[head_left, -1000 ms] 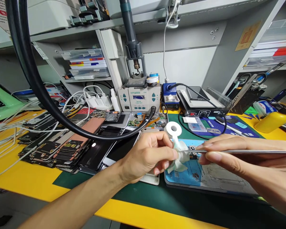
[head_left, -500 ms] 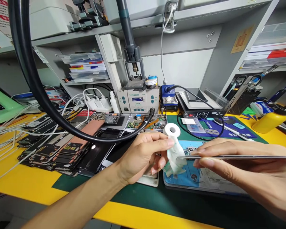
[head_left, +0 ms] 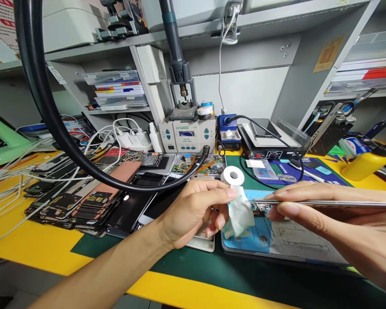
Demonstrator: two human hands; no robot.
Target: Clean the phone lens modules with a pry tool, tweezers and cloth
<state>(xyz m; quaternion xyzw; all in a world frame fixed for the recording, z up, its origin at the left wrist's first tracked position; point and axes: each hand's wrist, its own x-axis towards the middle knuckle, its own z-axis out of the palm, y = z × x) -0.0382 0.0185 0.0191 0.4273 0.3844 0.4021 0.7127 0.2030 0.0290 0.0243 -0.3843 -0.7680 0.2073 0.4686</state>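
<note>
My left hand [head_left: 194, 210] is closed, pinching a crumpled whitish-green tissue [head_left: 239, 216] between thumb and index finger. From the right, my right hand [head_left: 331, 231] grips thin metal tweezers [head_left: 328, 203], seen edge-on. Their tip touches or nearly touches the tissue's right edge; I cannot tell which. Behind the tissue's top stands a small white roll [head_left: 225, 177]. Below both hands lies a flat panel with a blue surface [head_left: 251, 243]. Small electronic parts [head_left: 260, 208] show on it just under the tweezers, partly hidden.
Stacked phone parts [head_left: 93, 197] and white cables [head_left: 16, 189] cover the left. A thick black hose [head_left: 51, 128] loops in front, from the hot air station [head_left: 186, 136]. A soldering iron stand [head_left: 228, 133], black device [head_left: 270, 150] and yellow bottle [head_left: 366, 163] stand behind to the right.
The tweezers in my right hand have risen slightly, and their tip has shifted a little right and up along the tissue. My left hand still pinches the tissue, nearly unmoved.
</note>
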